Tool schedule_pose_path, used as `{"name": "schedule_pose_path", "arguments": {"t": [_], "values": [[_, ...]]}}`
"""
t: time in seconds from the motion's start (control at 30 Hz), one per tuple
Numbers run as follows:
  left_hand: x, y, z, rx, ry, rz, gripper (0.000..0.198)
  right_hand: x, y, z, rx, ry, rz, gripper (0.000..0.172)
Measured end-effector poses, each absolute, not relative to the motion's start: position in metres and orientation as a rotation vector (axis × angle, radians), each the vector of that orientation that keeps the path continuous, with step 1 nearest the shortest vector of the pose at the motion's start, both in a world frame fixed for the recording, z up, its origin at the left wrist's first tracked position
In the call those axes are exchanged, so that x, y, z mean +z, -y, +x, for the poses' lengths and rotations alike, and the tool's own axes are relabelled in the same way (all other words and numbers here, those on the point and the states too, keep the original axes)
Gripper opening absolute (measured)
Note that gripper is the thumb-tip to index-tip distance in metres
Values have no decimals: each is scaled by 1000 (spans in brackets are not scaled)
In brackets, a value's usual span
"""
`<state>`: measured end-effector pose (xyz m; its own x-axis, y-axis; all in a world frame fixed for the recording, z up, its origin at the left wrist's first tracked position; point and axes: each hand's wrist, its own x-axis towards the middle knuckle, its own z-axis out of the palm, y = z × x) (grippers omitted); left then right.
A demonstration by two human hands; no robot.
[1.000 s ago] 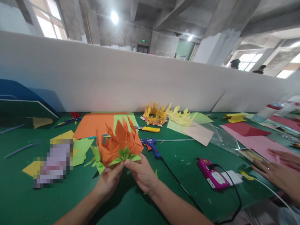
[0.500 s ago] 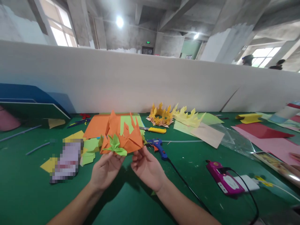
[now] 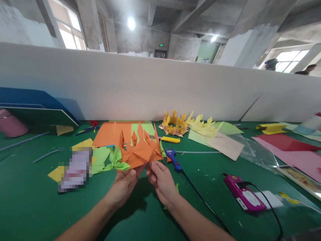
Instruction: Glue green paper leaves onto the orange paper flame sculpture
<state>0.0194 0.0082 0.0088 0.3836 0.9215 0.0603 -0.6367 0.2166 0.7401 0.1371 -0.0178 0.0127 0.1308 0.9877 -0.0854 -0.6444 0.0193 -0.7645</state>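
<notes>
Between my two hands, an orange folded-paper crown is held up above the green table, its points upward. A light-green paper leaf piece shows on its left side, and a bit of green shows at its right end. My left hand pinches the crown's lower edge from the left. On the right, my right hand grips the same edge with thumb and fingers. Just beyond the crown's right end lies a blue hot glue gun with a black cord.
A yellow utility knife lies behind the crown. An orange-yellow paper crown and a pale yellow crown strip stand by the white partition. A magenta power strip sits to the right, near red paper. Green scraps lie left.
The crown has turned in my hands, so the green leaf piece has shifted from its front toward the left and more orange points face me. My hands have moved slightly right in view.
</notes>
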Motion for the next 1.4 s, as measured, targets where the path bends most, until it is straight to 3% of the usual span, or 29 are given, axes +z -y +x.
{"name": "schedule_pose_path", "arguments": {"t": [0.2, 0.37, 0.43, 0.5, 0.6, 0.77, 0.83, 0.9, 1.0, 1.13, 1.3, 1.4], "values": [[16, -9, 23, 1101, -408, 579, 27, 10, 15, 136, 1438, 539, -735, 42], [19, -3, 27, 1137, -364, 639, 11, 6, 14, 132, 1404, 615, -818, 45], [20, -1, 29, 1154, -384, 694, 17, 3, 12, 132, 1369, 661, -872, 45], [19, -2, 28, 1167, -444, 694, 18, 3, 10, 135, 1347, 747, -928, 42], [18, -9, 26, 1201, -549, 601, 3, 13, 10, 153, 1439, 1128, -1019, 31], [14, -18, 21, 1285, -583, 525, 27, 46, 23, 211, 1723, 1890, -1050, 24], [14, -18, 21, 1283, -578, 523, 29, 52, 24, 233, 1481, 1824, -1307, 26], [14, -17, 21, 1283, -587, 520, 27, 50, 20, 250, 977, 1628, -1697, 31], [14, -17, 23, 1300, -623, 512, 19, 37, 12, 262, 491, 1467, -2140, 25], [14, -19, 23, 1333, -641, 509, 17, 18, 0, 258, 556, 1493, -2192, 27], [13, -20, 22, 1322, -610, 582, 18, 10, -9, 247, 519, 1451, -2116, 9], [12, -19, 21, 1295, -608, 632, 17, 13, -10, 249, 469, 1360, -2041, 7]]}}
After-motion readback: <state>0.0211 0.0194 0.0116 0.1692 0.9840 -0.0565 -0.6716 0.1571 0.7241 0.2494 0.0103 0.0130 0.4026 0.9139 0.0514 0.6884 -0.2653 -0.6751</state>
